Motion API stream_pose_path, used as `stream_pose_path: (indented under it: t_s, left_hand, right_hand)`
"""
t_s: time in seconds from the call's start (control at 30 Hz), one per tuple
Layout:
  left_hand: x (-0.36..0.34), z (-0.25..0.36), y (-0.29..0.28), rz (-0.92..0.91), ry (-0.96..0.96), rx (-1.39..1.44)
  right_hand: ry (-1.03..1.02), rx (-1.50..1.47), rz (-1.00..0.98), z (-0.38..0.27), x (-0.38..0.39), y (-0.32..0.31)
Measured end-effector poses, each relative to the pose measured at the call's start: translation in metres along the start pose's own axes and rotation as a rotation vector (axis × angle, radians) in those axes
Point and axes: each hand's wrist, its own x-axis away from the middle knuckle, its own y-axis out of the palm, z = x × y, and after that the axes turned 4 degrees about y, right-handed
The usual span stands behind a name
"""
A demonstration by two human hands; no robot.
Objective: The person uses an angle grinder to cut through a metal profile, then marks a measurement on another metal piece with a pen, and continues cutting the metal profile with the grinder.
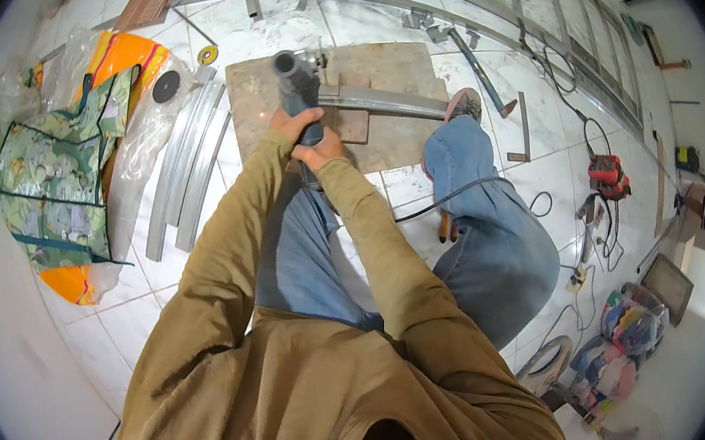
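Observation:
Both of my hands are wrapped around a dark grey angle grinder [297,88] over a worn board [404,60]. My left hand [295,125] grips its body, and my right hand [322,148] closes just behind, nearer to me. A black cord [445,196] trails from the grinder's rear to the right. Beside its head a silver metal tube [396,100] lies across the board over a smaller wood piece [349,126]. My right shoe [462,105] rests at the tube's right end. The grinder's disc is hidden from this view. A small orange glow shows left of the grinder.
Metal channels [184,173] and a patterned bag [56,182] lie left. A hammer [481,73] and an L-shaped square [524,129] are right of the board. Beyond runs a long metal frame [512,18]. A red tool [608,177] with cables sits far right.

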Motion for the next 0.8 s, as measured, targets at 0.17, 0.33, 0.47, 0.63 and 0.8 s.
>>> stream_pose_path:
  t_s: [0.17,0.33,0.47,0.63,0.8]
  left_hand:
    - [0.024,-0.018,0.013,0.337,0.037,0.004]
    - [0.046,-0.027,0.022,0.524,0.032,0.12]
    - [0.057,-0.039,0.034,0.508,0.045,0.327]
    - [0.055,-0.074,0.002,0.436,-0.185,0.682]
    - [0.065,-0.099,-0.002,0.282,-0.289,0.687]
  right_hand:
    - [0.038,0.213,0.191,0.001,0.014,0.014]
    - [-0.011,0.236,0.142,0.004,0.026,0.017]
    - [-0.062,0.204,0.183,0.011,0.04,0.013]
    - [0.077,0.147,0.124,0.003,0.047,0.007]
    - [0.092,0.066,0.062,-0.041,0.044,-0.027]
